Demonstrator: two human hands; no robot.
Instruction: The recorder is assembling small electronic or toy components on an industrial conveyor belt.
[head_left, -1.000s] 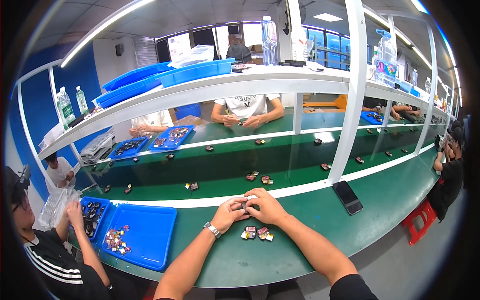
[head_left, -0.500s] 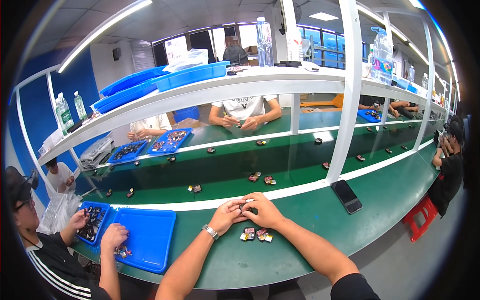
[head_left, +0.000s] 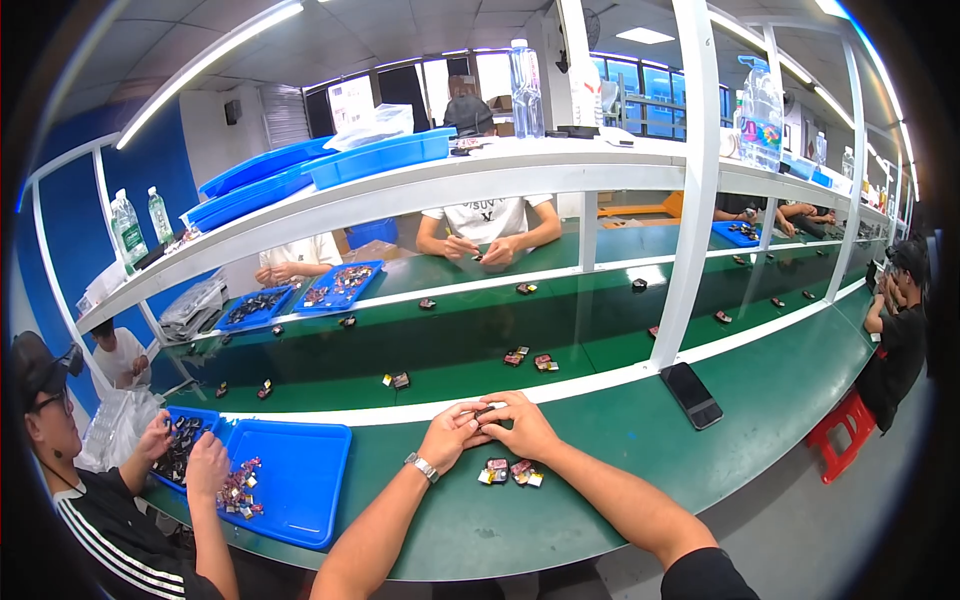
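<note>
Over the green bench my left hand [head_left: 453, 435], with a metal-banded watch at its wrist, and my right hand [head_left: 520, 427] meet with their fingers closed. Between the fingertips they pinch a small dark electronic part [head_left: 486, 412], mostly covered by the fingers. Just below my hands lie two small black parts with reddish, yellow and white patches, one on the left [head_left: 493, 471] and one on the right [head_left: 526, 473], side by side. Neither hand touches them.
A blue tray [head_left: 325, 470] with small parts stands to my left, where a co-worker's hands [head_left: 207, 463] work. A phone [head_left: 691, 394] lies at right beside a white post [head_left: 683, 250]. Beyond the white rail, a green conveyor belt [head_left: 460, 350] carries scattered parts.
The parts on the belt have shifted slightly to the right. The co-worker's hand has risen off the blue tray, uncovering a pile of small parts. My hands remain nearly in place.
</note>
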